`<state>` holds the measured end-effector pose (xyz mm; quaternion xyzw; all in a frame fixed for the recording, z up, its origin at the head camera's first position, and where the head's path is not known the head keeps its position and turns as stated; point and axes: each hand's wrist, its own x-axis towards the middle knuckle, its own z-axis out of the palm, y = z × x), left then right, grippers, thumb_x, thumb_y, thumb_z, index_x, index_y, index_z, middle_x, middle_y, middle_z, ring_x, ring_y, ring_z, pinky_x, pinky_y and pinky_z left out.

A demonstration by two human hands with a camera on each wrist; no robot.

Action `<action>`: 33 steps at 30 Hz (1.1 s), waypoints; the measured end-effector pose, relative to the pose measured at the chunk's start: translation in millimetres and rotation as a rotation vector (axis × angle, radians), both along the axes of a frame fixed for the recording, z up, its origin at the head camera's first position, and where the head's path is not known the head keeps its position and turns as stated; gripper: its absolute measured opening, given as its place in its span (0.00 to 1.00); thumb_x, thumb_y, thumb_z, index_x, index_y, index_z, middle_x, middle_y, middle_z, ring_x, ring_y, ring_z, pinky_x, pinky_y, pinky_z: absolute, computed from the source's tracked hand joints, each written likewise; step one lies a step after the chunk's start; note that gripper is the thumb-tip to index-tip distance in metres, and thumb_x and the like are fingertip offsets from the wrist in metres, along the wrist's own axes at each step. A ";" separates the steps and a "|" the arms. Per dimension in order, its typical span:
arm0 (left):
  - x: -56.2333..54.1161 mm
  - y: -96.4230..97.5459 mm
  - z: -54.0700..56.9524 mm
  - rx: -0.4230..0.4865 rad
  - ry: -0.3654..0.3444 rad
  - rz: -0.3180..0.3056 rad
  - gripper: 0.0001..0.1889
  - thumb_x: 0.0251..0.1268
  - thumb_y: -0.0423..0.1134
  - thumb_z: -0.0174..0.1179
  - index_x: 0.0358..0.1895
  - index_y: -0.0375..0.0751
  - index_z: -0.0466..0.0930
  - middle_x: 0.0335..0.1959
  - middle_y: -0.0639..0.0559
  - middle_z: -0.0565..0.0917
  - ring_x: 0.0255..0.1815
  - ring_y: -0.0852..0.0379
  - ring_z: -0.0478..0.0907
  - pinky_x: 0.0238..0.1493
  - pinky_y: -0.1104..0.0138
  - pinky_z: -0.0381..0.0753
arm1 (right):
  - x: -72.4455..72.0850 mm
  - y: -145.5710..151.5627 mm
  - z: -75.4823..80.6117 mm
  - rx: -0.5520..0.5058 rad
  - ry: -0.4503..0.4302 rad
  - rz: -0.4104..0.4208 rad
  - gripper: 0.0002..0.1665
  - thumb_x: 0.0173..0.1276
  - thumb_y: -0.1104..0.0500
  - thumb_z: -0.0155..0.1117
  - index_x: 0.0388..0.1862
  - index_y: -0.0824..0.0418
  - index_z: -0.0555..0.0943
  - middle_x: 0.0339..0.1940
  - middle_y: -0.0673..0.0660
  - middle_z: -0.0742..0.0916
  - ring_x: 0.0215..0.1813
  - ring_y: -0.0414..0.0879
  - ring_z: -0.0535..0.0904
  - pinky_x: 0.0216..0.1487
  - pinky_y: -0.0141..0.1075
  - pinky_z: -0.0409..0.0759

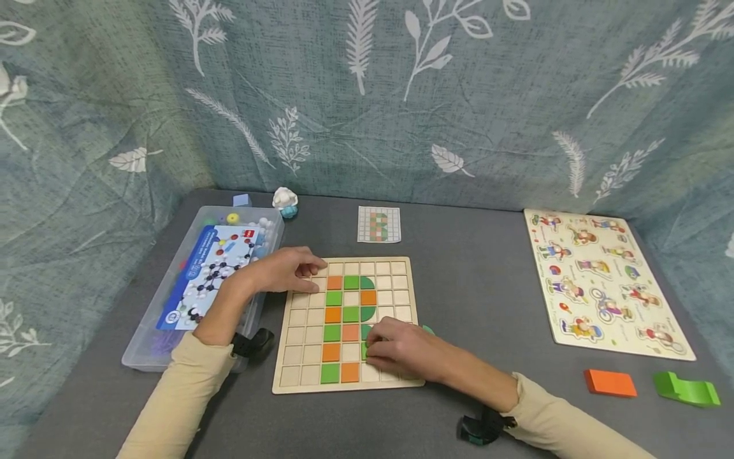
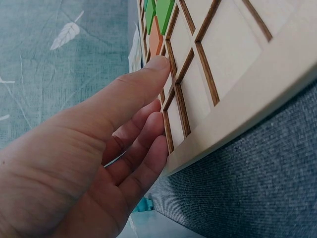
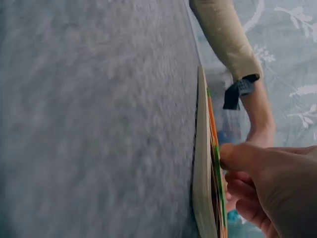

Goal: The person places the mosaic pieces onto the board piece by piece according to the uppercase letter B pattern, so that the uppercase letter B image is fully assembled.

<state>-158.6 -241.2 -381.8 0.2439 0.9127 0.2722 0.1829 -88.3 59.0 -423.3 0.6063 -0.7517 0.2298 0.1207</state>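
Observation:
A square wooden grid board lies on the table, with orange, green and dark green tiles in several of its cells. My left hand rests at the board's upper left corner. Its thumb touches the grid near an orange tile, and the other fingers lie along the edge. Over the lower right of the pattern, my right hand pinches a green tile at the board's surface. Its thumb meets the tile edge; the hand hides part of the tile and nearby cells.
A pattern card lies behind the board. Left stands a clear plastic box with a molecule kit leaflet. A picture puzzle board, an orange block and a green curved block lie right. A green piece peeks out past my right hand.

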 end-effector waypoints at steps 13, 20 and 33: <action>0.1 0.6 -0.3 -0.006 -0.011 -0.001 0.24 0.61 0.38 0.66 0.59 0.31 0.77 0.42 0.47 0.79 0.39 0.57 0.73 0.44 0.65 0.76 | -23.0 69.8 -7.9 -0.155 -0.148 -0.091 0.15 0.58 0.61 0.73 0.45 0.57 0.86 0.47 0.51 0.86 0.51 0.42 0.78 0.52 0.30 0.75; -0.6 -0.2 0.2 -0.012 -0.007 0.001 0.24 0.62 0.38 0.66 0.59 0.32 0.77 0.41 0.47 0.78 0.39 0.57 0.73 0.43 0.65 0.76 | -32.2 97.4 -12.6 -0.122 -0.256 -0.161 0.17 0.58 0.63 0.72 0.48 0.55 0.84 0.53 0.52 0.85 0.56 0.43 0.77 0.58 0.28 0.72; -0.2 -1.1 -0.4 -0.004 0.002 -0.003 0.23 0.62 0.38 0.66 0.59 0.31 0.77 0.40 0.48 0.78 0.39 0.57 0.72 0.43 0.65 0.75 | -29.5 99.0 -11.7 -0.056 -0.306 -0.085 0.15 0.60 0.62 0.71 0.47 0.54 0.84 0.55 0.53 0.85 0.55 0.42 0.78 0.55 0.28 0.74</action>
